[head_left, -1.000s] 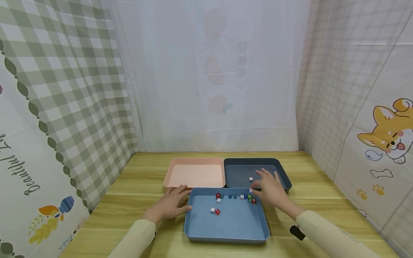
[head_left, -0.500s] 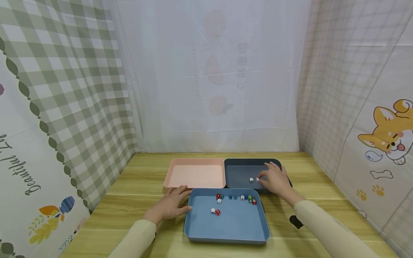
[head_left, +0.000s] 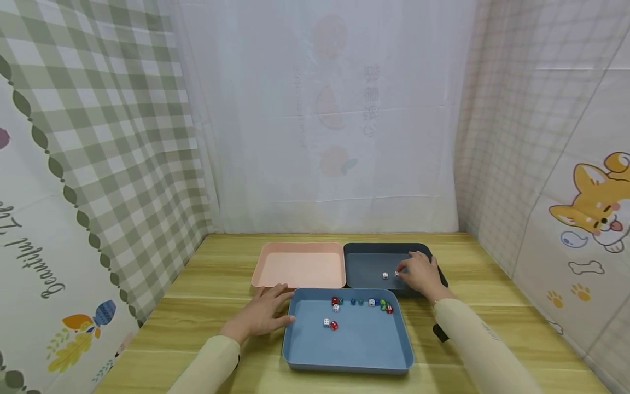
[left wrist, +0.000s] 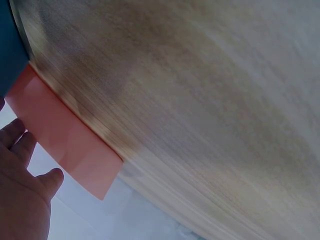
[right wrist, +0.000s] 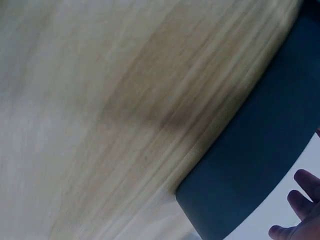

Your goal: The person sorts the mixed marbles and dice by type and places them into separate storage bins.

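In the head view my right hand (head_left: 421,274) is over the dark blue tray (head_left: 364,247), pinching a small white die (head_left: 396,273) between thumb and index finger, low near the tray floor. Just left of it lies another white die (head_left: 385,276). My left hand (head_left: 263,314) has its fingers spread, with the thumb at the left rim of the lighter blue tray (head_left: 349,350) in front. That tray contains several dice: white dice such as one (head_left: 326,323), a red die (head_left: 334,325), and small blue and green ones along the back. Neither wrist view shows the dice.
A pink tray (head_left: 300,265) stands behind the blue tray, left of the dark one. All three rest close together on a wood-grain table (head_left: 206,284). Cloth curtains (head_left: 320,109) enclose the back and sides. A black object (head_left: 440,332) sits under my right forearm.
My right hand has carried the white die from the back right of the light blue tray into the dark tray, beside the first die. My left hand has stayed in place.
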`<action>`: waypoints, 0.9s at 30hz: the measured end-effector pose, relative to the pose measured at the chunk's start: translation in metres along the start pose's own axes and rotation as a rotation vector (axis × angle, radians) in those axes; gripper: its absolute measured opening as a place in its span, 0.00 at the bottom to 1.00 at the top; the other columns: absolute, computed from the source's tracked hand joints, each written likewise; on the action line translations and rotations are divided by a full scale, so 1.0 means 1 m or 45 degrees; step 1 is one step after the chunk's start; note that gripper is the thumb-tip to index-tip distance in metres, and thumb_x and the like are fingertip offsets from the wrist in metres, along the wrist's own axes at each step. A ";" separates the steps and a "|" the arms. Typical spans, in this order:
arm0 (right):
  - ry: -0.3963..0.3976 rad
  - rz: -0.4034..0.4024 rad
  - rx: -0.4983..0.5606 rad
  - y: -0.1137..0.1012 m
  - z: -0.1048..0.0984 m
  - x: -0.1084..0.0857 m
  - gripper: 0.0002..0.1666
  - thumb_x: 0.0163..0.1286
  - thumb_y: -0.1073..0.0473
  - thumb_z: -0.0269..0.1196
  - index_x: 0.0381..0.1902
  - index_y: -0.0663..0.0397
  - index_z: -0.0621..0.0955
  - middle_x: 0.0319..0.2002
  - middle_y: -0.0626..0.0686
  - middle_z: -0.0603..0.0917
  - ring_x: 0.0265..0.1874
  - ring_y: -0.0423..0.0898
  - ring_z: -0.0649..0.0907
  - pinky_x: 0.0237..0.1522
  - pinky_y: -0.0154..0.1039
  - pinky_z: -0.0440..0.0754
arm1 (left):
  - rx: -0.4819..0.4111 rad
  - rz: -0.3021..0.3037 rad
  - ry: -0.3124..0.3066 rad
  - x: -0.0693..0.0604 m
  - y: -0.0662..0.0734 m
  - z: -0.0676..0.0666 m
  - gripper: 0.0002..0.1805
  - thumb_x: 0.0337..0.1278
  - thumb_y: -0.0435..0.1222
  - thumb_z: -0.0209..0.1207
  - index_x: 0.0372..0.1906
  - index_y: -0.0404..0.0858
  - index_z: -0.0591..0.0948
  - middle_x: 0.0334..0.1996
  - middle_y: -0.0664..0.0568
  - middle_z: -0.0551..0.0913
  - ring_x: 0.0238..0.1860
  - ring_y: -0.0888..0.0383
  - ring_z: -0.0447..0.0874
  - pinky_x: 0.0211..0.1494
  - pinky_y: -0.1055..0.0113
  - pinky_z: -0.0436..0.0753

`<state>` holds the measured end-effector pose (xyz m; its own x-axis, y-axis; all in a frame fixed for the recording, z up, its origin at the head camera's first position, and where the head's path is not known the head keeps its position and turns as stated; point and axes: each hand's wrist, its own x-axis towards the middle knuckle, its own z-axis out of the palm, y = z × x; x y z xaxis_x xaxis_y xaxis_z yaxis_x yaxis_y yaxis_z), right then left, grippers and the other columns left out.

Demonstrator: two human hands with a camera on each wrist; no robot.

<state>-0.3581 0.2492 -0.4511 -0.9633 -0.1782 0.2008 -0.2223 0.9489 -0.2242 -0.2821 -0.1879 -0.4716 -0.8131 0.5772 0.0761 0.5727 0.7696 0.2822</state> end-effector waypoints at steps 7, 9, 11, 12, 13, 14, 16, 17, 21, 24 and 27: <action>-0.026 0.040 -0.012 -0.001 0.004 0.003 0.05 0.64 0.57 0.69 0.37 0.51 0.89 0.63 0.74 0.70 0.67 0.74 0.61 0.62 0.78 0.49 | 0.004 0.006 -0.003 0.002 -0.002 0.002 0.39 0.68 0.59 0.53 0.73 0.38 0.67 0.74 0.39 0.59 0.75 0.42 0.56 0.73 0.37 0.50; -0.028 0.049 -0.017 -0.001 0.006 0.004 0.05 0.64 0.58 0.69 0.37 0.51 0.89 0.64 0.74 0.70 0.67 0.73 0.61 0.62 0.78 0.49 | 0.006 0.005 -0.002 0.002 -0.002 0.002 0.39 0.68 0.59 0.52 0.73 0.39 0.67 0.75 0.40 0.59 0.75 0.42 0.56 0.73 0.37 0.49; -0.030 0.055 -0.022 0.000 0.007 0.005 0.05 0.64 0.58 0.69 0.37 0.51 0.89 0.64 0.74 0.70 0.67 0.73 0.61 0.63 0.77 0.49 | 0.006 0.005 -0.001 0.003 -0.002 0.002 0.39 0.68 0.59 0.52 0.73 0.39 0.67 0.74 0.40 0.60 0.74 0.42 0.56 0.73 0.37 0.49; -0.029 0.056 -0.021 0.000 0.008 0.006 0.05 0.64 0.58 0.69 0.36 0.51 0.89 0.64 0.74 0.70 0.67 0.73 0.62 0.63 0.77 0.49 | 0.005 0.002 -0.002 0.003 -0.002 0.002 0.39 0.68 0.59 0.52 0.73 0.39 0.67 0.75 0.39 0.59 0.74 0.42 0.56 0.73 0.37 0.49; -0.028 0.057 -0.020 0.000 0.009 0.007 0.05 0.64 0.58 0.69 0.36 0.51 0.89 0.64 0.74 0.70 0.67 0.73 0.62 0.63 0.77 0.49 | 0.005 0.001 -0.002 0.003 -0.002 0.002 0.39 0.68 0.59 0.52 0.73 0.39 0.67 0.74 0.39 0.59 0.74 0.42 0.56 0.73 0.38 0.50; -0.029 0.059 -0.018 0.000 0.010 0.008 0.05 0.64 0.58 0.68 0.36 0.51 0.89 0.64 0.74 0.70 0.67 0.73 0.62 0.63 0.77 0.49 | 0.006 -0.001 -0.004 0.003 -0.001 0.001 0.39 0.68 0.59 0.52 0.73 0.39 0.67 0.75 0.39 0.59 0.74 0.42 0.56 0.73 0.38 0.50; -0.028 0.061 -0.014 0.000 0.013 0.009 0.05 0.65 0.58 0.68 0.37 0.51 0.89 0.64 0.74 0.70 0.68 0.73 0.61 0.63 0.77 0.48 | 0.006 -0.008 -0.008 0.003 -0.001 0.001 0.39 0.68 0.60 0.52 0.74 0.39 0.67 0.75 0.39 0.59 0.75 0.42 0.56 0.73 0.38 0.50; -0.026 0.059 -0.012 -0.001 0.013 0.010 0.06 0.65 0.57 0.68 0.37 0.51 0.89 0.64 0.74 0.70 0.68 0.73 0.61 0.63 0.77 0.48 | 0.004 -0.010 -0.010 0.003 -0.001 0.002 0.40 0.68 0.60 0.52 0.74 0.39 0.67 0.75 0.39 0.59 0.75 0.42 0.56 0.73 0.38 0.50; -0.013 0.058 -0.012 -0.005 0.015 0.011 0.10 0.65 0.58 0.68 0.44 0.52 0.89 0.66 0.74 0.68 0.68 0.72 0.60 0.64 0.76 0.47 | 0.008 -0.019 -0.007 0.002 -0.002 0.002 0.40 0.67 0.61 0.52 0.73 0.39 0.67 0.75 0.40 0.60 0.75 0.42 0.56 0.73 0.39 0.51; -0.001 0.053 -0.017 -0.006 0.014 0.011 0.13 0.66 0.59 0.68 0.47 0.53 0.88 0.66 0.73 0.67 0.69 0.72 0.61 0.64 0.76 0.48 | 0.006 -0.013 -0.001 0.001 -0.001 0.001 0.40 0.67 0.60 0.52 0.73 0.39 0.68 0.74 0.40 0.60 0.75 0.42 0.56 0.73 0.39 0.51; 0.004 0.053 -0.008 -0.006 0.013 0.009 0.13 0.66 0.58 0.68 0.48 0.53 0.87 0.67 0.74 0.66 0.69 0.72 0.60 0.64 0.76 0.47 | 0.000 -0.004 0.002 0.001 -0.001 0.000 0.39 0.68 0.59 0.53 0.73 0.38 0.68 0.74 0.39 0.60 0.74 0.42 0.56 0.73 0.38 0.50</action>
<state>-0.3678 0.2388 -0.4603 -0.9712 -0.1378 0.1942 -0.1810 0.9571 -0.2264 -0.2834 -0.1883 -0.4723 -0.8149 0.5744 0.0772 0.5704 0.7713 0.2823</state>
